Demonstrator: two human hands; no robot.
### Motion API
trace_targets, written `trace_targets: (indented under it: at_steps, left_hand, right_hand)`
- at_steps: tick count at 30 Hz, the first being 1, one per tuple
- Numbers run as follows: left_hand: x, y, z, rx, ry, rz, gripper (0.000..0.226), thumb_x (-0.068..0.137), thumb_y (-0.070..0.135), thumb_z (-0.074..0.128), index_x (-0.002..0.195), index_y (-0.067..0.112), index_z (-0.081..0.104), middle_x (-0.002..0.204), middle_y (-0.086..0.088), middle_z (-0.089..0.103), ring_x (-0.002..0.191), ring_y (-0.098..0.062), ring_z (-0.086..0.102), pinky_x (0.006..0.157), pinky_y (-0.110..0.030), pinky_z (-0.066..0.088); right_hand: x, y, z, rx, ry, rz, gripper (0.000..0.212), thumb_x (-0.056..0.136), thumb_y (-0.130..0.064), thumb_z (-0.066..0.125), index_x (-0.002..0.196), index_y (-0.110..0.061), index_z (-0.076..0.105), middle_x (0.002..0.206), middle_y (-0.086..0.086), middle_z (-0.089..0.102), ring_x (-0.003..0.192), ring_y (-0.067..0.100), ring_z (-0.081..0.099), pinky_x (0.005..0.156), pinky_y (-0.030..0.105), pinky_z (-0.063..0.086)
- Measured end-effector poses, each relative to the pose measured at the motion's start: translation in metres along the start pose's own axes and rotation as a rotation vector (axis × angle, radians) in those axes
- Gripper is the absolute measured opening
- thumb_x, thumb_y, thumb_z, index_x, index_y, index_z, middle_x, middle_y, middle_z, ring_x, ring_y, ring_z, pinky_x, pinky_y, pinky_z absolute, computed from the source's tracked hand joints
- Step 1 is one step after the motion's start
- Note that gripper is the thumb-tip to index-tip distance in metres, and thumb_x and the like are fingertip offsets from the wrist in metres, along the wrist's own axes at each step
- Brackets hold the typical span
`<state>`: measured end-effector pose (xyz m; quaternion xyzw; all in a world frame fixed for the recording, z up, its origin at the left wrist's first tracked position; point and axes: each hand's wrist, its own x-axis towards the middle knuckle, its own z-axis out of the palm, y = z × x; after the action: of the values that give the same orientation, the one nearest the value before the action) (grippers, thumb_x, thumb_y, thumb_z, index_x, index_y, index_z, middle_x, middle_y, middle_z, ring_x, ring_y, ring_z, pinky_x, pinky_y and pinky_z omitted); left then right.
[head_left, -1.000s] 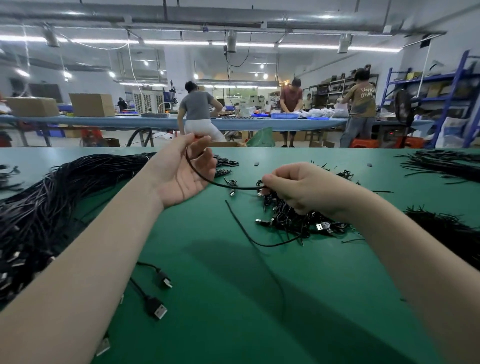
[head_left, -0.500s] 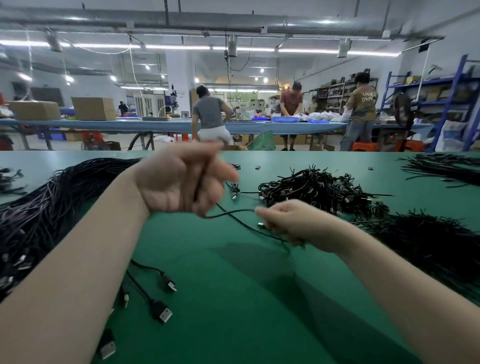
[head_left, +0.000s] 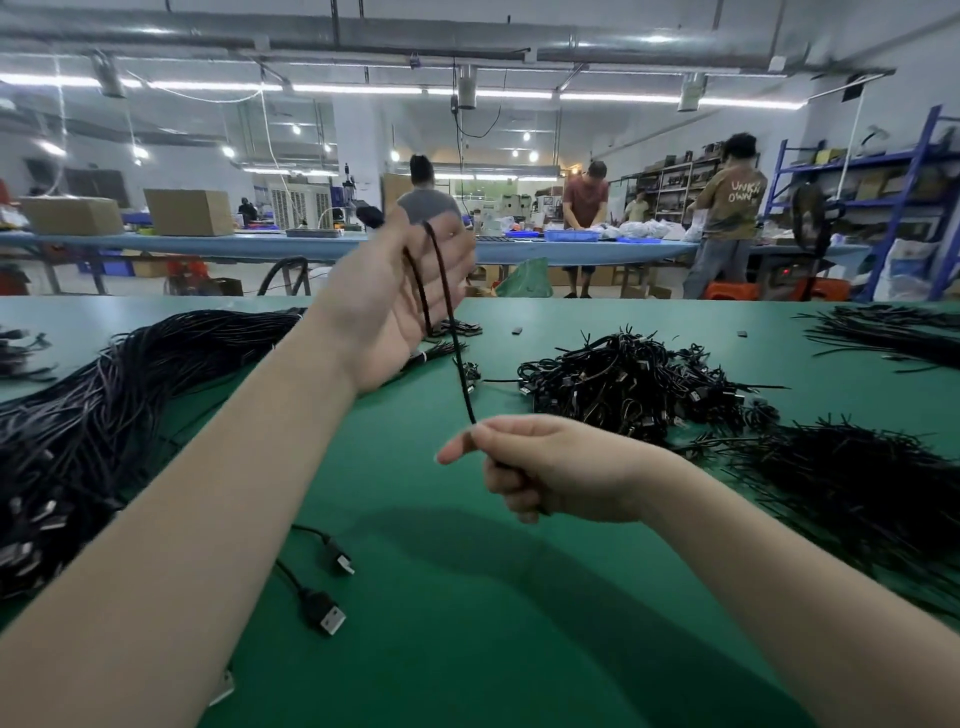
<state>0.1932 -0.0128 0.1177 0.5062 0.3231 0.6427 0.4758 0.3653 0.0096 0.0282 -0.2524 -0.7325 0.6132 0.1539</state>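
Observation:
A thin black cable (head_left: 457, 358) runs taut between my two hands above the green table (head_left: 467, 597). My left hand (head_left: 395, 301) is raised, palm toward me, with the cable looped across the palm and fingers and a black plug end (head_left: 370, 214) sticking out past the fingertips. My right hand (head_left: 550, 467) is lower and nearer, pinching the cable's lower part between thumb and forefinger, the other fingers curled.
A heap of short black cables (head_left: 639, 384) lies right of centre. A long thick bundle of black cables (head_left: 104, 410) covers the left side, another dark pile (head_left: 857, 478) the right. Two loose USB plugs (head_left: 324, 613) lie near my left forearm. Three people work at a far blue bench (head_left: 260, 244).
My right hand left the cable heap and pulled back toward me with the cable. My left hand rose, and the cable is now drawn straight between both hands.

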Motion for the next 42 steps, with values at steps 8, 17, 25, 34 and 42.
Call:
trace_targets:
  at_steps: [8, 17, 25, 34, 42]
  left_hand:
    - [-0.014, 0.003, -0.017, 0.554, -0.651, -0.516, 0.056, 0.09, 0.054, 0.038, 0.093, 0.013, 0.077, 0.079, -0.003, 0.074, 0.066, -0.015, 0.069, 0.055, -0.019, 0.049]
    - [-0.003, -0.011, 0.011, 0.073, -0.092, -0.145, 0.049, 0.104, 0.042, 0.023, 0.115, 0.014, 0.062, 0.102, 0.001, 0.074, 0.09, -0.008, 0.07, 0.068, -0.02, 0.054]
    - [-0.015, 0.01, -0.004, 0.184, -0.423, -0.238, 0.045, 0.095, 0.038, 0.042, 0.063, 0.018, 0.065, 0.042, 0.009, 0.04, 0.035, -0.006, 0.034, 0.04, -0.017, 0.028]
    - [-0.001, -0.026, 0.009, 0.219, -0.075, -0.194, 0.043, 0.102, 0.04, 0.036, 0.107, 0.009, 0.066, 0.1, 0.0, 0.075, 0.081, -0.007, 0.07, 0.055, -0.018, 0.052]
    - [-0.007, -0.026, 0.018, -0.011, -0.058, -0.125, 0.031, 0.104, 0.024, 0.037, 0.094, 0.008, 0.061, 0.077, -0.002, 0.07, 0.084, -0.017, 0.071, 0.071, -0.024, 0.055]
  right_hand:
    - [-0.018, -0.019, -0.037, -0.13, 0.572, 0.005, 0.035, 0.09, -0.045, 0.058, 0.076, -0.013, 0.057, 0.054, -0.006, 0.033, 0.044, 0.009, 0.029, 0.044, 0.021, 0.026]
    - [-0.001, -0.024, 0.005, -0.001, 0.245, -0.149, 0.025, 0.104, -0.031, 0.035, 0.101, -0.022, 0.059, 0.056, -0.009, 0.039, 0.046, 0.008, 0.029, 0.046, 0.02, 0.028]
    - [-0.008, -0.003, -0.023, -0.28, 0.62, 0.075, 0.036, 0.092, -0.048, 0.053, 0.081, -0.016, 0.062, 0.061, -0.005, 0.042, 0.05, 0.01, 0.032, 0.049, 0.022, 0.03]
    - [-0.008, -0.045, 0.01, -0.227, 0.525, -0.206, 0.03, 0.101, -0.028, 0.044, 0.084, -0.015, 0.066, 0.052, -0.011, 0.052, 0.046, 0.005, 0.051, 0.055, 0.021, 0.044]
    - [0.0, -0.018, 0.004, -0.212, 0.484, -0.272, 0.029, 0.1, -0.033, 0.045, 0.084, -0.023, 0.067, 0.068, -0.01, 0.064, 0.07, 0.008, 0.06, 0.068, 0.021, 0.045]
